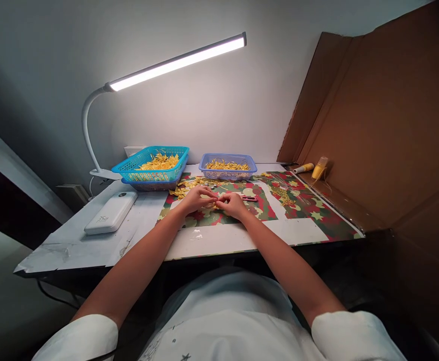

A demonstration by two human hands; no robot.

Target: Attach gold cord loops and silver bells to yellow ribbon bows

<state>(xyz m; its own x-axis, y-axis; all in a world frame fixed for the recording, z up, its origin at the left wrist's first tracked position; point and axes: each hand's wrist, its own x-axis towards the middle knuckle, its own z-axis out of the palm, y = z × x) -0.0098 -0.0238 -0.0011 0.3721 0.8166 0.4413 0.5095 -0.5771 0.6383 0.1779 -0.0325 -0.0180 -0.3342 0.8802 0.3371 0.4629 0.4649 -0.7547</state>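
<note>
My left hand (197, 199) and my right hand (231, 204) meet over the patterned mat (266, 209), thumbs and fingertips pinched together. Between them is something small and yellowish, too little to name. Just behind the left hand lies a pile of yellow ribbon-like strips (184, 189) on the mat. A pink cutter-like tool (250, 199) rests right beside my right hand. To the right of it, a tangle of thin gold strands (284, 197) is spread over the mat.
A turquoise basket (127, 175) of yellow pieces stands back left, stacked on another. A purple basket (227, 174) holds more gold pieces. A white power bank (111, 213) lies left, near the lamp (86, 118). Cardboard (385, 120) walls the right side, beside a yellow thread spool (319, 169).
</note>
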